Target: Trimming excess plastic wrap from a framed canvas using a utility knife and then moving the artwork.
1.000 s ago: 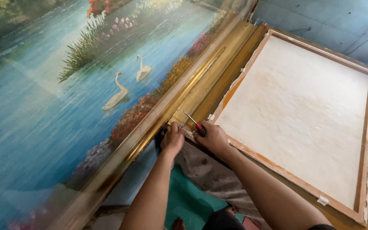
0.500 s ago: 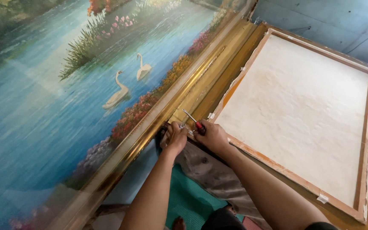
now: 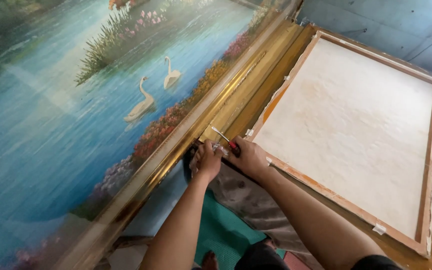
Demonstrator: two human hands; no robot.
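Observation:
A large painting [image 3: 66,115] of a blue lake with two white swans [image 3: 153,92] fills the left. It sits in a wide gold frame [image 3: 236,87] that runs diagonally. My right hand [image 3: 248,157] grips a screwdriver [image 3: 224,139] with a red handle, its metal shaft pointing up-left onto the frame's lower edge. My left hand [image 3: 207,161] is curled close beside it against the frame, pinching something small at the same spot; I cannot make out what it is.
A stretched canvas [image 3: 356,125] lies face down at the right, its wooden stretcher bars showing. Grey-brown cloth [image 3: 246,200] and green cloth [image 3: 221,230] cover my lap. A blue-grey wall [image 3: 391,25] stands behind.
Both hands stay at the same spot on the frame. The screwdriver has shifted only slightly.

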